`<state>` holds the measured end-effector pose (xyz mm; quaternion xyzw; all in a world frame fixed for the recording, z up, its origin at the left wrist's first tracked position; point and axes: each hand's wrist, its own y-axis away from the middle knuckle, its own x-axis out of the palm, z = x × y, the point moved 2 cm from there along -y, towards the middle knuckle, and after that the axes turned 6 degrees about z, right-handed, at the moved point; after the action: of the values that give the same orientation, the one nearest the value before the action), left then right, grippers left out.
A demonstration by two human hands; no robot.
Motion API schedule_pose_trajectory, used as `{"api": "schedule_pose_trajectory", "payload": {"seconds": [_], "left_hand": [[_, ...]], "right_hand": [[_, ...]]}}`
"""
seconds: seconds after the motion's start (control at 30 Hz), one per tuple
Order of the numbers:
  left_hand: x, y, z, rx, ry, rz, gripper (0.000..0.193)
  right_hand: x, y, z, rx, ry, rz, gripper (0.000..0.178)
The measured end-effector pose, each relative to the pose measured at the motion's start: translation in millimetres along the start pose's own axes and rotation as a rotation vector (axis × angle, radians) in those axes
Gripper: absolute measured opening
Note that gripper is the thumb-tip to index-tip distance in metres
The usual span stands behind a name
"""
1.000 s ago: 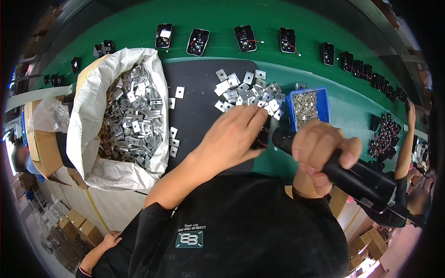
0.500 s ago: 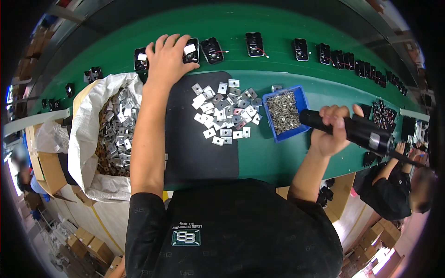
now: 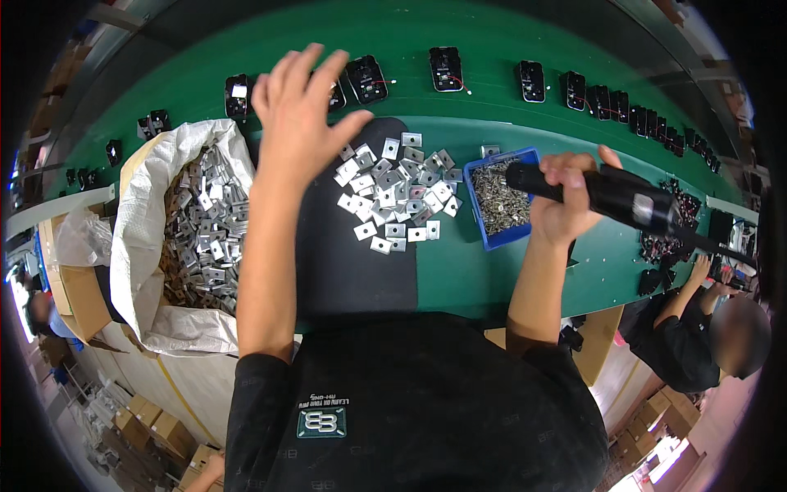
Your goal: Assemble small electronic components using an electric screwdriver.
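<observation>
Over the green counter (image 3: pixel 484 78), the left hand (image 3: pixel 297 127), grip released, is hovering just left of a half-hidden casing (image 3: pixel 337 97); the right hand (image 3: pixel 564 201) is clasping a black driver (image 3: pixel 627 199).

Cartons (image 3: pixel 168 430) and a co-worker (image 3: pixel 676 348)
A clear bag (image 3: pixel 82 238) against an open box (image 3: pixel 67 295) at far left; cartons lower left and lower right; the co-worker, in black, at right.

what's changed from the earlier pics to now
The left hand went forward and left to the row of black units; it's open, no longer holding one. The right hand moved forward, bringing the black power driver over the blue bin. Unchanged: the driver grip, the white sack.
</observation>
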<state>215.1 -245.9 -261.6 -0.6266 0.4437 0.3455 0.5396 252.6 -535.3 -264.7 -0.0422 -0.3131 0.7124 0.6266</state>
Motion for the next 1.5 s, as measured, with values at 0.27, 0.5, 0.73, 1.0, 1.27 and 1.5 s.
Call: {"api": "schedule_pose_trajectory", "payload": {"seconds": [0.27,0.5,0.73,1.0,1.27,1.5], "left_hand": [[13.3,39.5,-126.6,0.383,0.663,0.075,0.044],[30.3,33.3,-152.5,0.454,0.681,-0.102,0.029],[39.6,28.5,-153.8,0.447,0.682,-0.071,0.025],[15.2,47.6,-143.6,0.374,1.026,-0.012,0.023],[-3.0,70.6,-124.1,0.356,1.049,-0.035,0.023],[-14.7,82.8,-111.4,0.387,1.047,-0.032,0.023]], "right_hand": [[-1.2,9.5,64.3,-0.034,-0.262,0.066,0.052],[-5.1,12.5,80.9,-0.057,-0.263,0.126,0.042],[-21.3,12.6,87.8,-0.128,-0.156,0.102,0.05],[5.6,14.8,108.0,-0.05,-0.454,0.155,0.043],[29.3,21.5,102.7,-0.061,-0.537,0.299,0.045],[38.0,20.7,94.7,-0.11,-0.616,0.511,0.043]]}}
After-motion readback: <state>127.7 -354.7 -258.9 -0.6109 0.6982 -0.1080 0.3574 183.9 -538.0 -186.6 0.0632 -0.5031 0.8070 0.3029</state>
